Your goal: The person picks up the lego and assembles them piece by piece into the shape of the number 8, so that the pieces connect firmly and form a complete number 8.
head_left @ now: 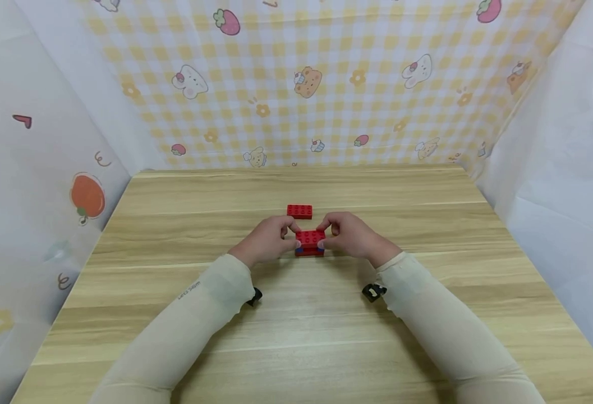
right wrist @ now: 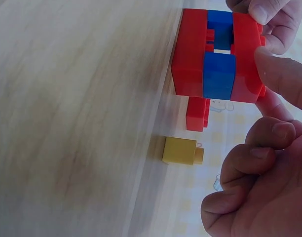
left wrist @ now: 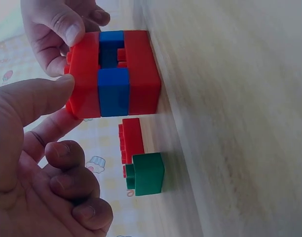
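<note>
A small stack stands on the wooden table in front of me: a bottom red brick (left wrist: 145,74), blue bricks (left wrist: 114,93) at its two ends with a gap between them, and a top red brick (head_left: 310,237) across both. My left hand (head_left: 270,238) pinches the left end of the top brick between thumb and forefinger. At the right end, my right hand (head_left: 350,237) grips the same brick likewise. The other fingers of both hands curl loosely beside it. In the wrist views the top brick sits flush against the blue bricks.
Behind the stack lies a separate red brick (head_left: 299,211). A green brick (left wrist: 149,174) stands on the left side, and a yellow brick (right wrist: 179,150) on the right; in the head view the hands hide both. A patterned cloth (head_left: 276,84) hangs at the table's back edge.
</note>
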